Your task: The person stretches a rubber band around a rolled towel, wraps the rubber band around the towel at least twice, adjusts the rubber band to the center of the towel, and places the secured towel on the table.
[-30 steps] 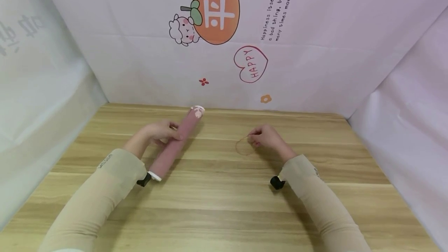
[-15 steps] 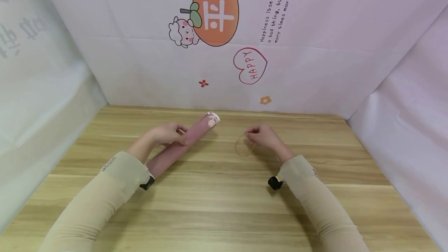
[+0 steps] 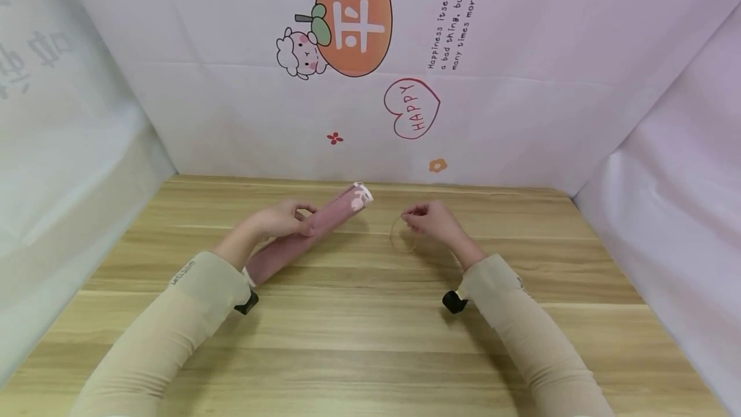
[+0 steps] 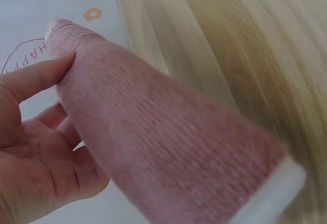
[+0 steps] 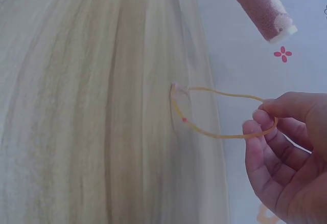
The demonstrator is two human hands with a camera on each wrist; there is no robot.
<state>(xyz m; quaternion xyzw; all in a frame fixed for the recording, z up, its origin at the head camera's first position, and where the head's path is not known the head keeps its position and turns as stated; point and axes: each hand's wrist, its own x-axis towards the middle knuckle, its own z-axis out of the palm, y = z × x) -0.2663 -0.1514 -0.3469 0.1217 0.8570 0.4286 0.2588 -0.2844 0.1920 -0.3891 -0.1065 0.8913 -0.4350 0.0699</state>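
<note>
My left hand [image 3: 283,219] grips a rolled pink towel [image 3: 332,214] around its middle, thumb on the near side and fingers behind. Ribbed cloth and a white end band show on the towel [image 4: 153,121] in the left wrist view. The roll slants up to the right, its white-patterned end [image 3: 361,197] pointing toward my other hand. Thumb and fingertips of my right hand [image 3: 437,221] pinch a thin yellow rubber band [image 3: 393,243]. In the right wrist view the rubber band [image 5: 219,136] hangs as a loose loop, apart from the towel.
A wooden table [image 3: 370,340] lies under both hands. White printed cloth [image 3: 231,114] stands as a wall behind it, with more white cloth [image 3: 683,166] along the right and left sides. Small black cameras [image 3: 454,302] sit at the wrists.
My left hand has swung the towel's far end to the right and toward the right hand. The right hand has shifted slightly left, still pinching the rubber band.
</note>
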